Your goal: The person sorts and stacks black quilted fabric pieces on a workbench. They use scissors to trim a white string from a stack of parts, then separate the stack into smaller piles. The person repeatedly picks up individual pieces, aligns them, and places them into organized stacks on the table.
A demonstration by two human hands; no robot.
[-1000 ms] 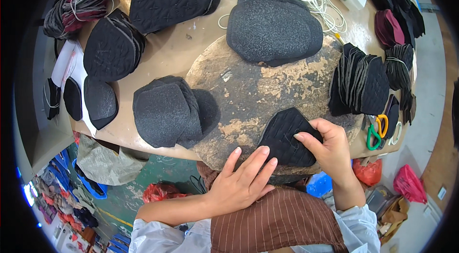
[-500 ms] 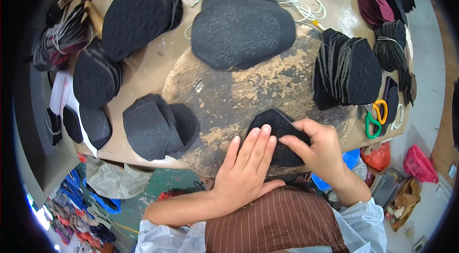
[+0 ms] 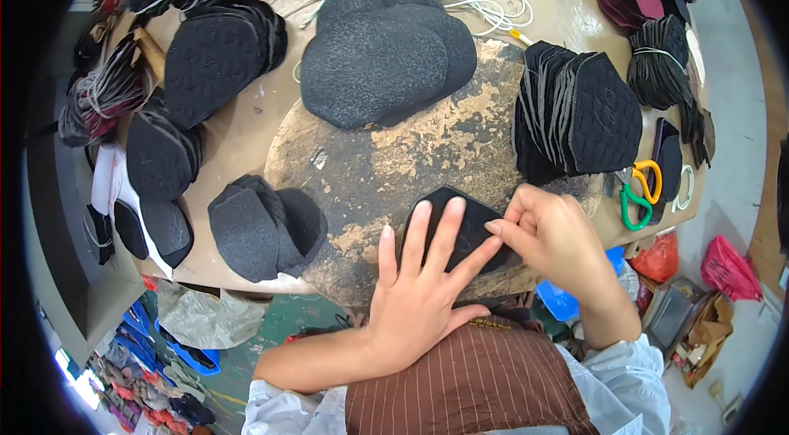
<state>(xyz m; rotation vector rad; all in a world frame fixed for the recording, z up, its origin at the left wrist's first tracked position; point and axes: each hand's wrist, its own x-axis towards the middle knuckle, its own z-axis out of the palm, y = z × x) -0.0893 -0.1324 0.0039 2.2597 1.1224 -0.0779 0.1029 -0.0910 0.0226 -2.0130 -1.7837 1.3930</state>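
Black fabric piece [image 3: 473, 228] lies near my side of the round, worn board [image 3: 378, 180]. My left hand [image 3: 423, 295], only at its edge a second ago, is now spread open over it, which should steady it; my right hand [image 3: 555, 229] has closed thumb to forefinger at its right edge, though whether it grips any fabric I can't tell. Pale scuffs mottle the board on the tan table [image 3: 246, 127]; below shows green floor [image 3: 283, 316].
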